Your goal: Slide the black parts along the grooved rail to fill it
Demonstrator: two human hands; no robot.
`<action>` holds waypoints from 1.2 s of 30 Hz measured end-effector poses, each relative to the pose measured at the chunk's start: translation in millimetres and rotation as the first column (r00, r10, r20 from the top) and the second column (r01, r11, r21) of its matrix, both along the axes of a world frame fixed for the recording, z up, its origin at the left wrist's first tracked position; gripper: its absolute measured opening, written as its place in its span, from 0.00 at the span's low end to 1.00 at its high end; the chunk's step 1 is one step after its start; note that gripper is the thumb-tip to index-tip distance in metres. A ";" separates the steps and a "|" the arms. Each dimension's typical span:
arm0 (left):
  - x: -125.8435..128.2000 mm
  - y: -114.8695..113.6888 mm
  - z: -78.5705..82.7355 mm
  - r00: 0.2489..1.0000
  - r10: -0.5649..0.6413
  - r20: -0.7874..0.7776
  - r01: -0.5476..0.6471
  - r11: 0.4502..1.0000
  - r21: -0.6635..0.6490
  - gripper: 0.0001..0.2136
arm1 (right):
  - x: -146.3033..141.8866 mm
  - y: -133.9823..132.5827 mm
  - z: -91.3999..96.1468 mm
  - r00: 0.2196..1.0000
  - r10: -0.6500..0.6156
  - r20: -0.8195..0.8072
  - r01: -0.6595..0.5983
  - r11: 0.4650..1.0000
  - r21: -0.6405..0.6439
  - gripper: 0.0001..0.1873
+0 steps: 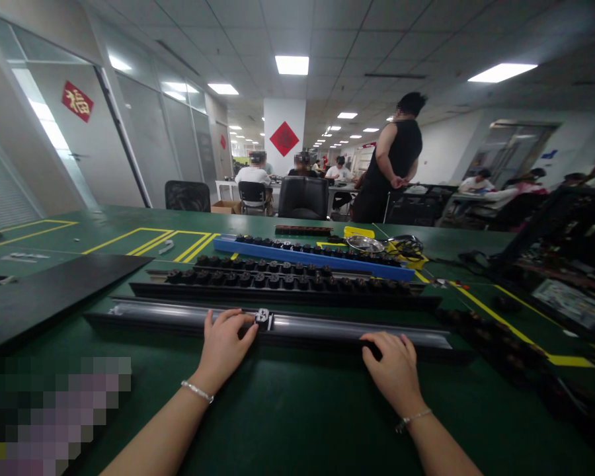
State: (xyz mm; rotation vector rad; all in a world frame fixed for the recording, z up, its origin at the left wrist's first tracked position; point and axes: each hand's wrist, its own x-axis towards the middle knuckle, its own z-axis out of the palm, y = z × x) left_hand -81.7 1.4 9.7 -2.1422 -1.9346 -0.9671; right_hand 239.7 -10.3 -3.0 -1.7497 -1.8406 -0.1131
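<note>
A long dark channel (pixel 327 324) with a shiny metallic inside lies across the green table in front of me. Near its middle sits a small black-and-white socket module (pixel 263 317). My left hand (pixel 227 337) is closed at the module's left side, its thumb and fingertips against it. On the right part of the channel, my right hand (pixel 391 363) grips the front edge with curled fingers; the thumb is on the near side. Just behind lies a black strip (pixel 287 289) carrying a row of round black sockets.
Beyond it a blue channel (pixel 307 256) holds more black parts. A metal dish (pixel 365 244) and cables (pixel 406 248) lie at the back right. A dark panel (pixel 54 291) is at left, and dark equipment (pixel 565 264) at right. A person (pixel 394 152) stands behind the table.
</note>
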 end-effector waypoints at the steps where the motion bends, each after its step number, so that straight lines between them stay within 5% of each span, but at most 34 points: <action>1: 0.0 0.0 0.0 1.000 -0.005 0.001 0.005 1.000 0.001 0.09 | -0.2 0.0 0.1 1.000 -0.002 0.000 0.002 1.000 -0.002 0.11; 25: 0.2 -1.9 1.3 0.994 -0.105 -0.024 0.104 0.994 -0.017 0.09 | -5.4 -3.2 2.4 0.999 0.010 0.038 -0.009 1.000 -0.020 0.12; 36: 1.0 -2.4 0.5 0.987 -0.158 -0.024 0.158 0.987 -0.013 0.10 | -44.2 -9.1 2.0 0.939 0.308 0.155 -0.320 0.946 0.060 0.20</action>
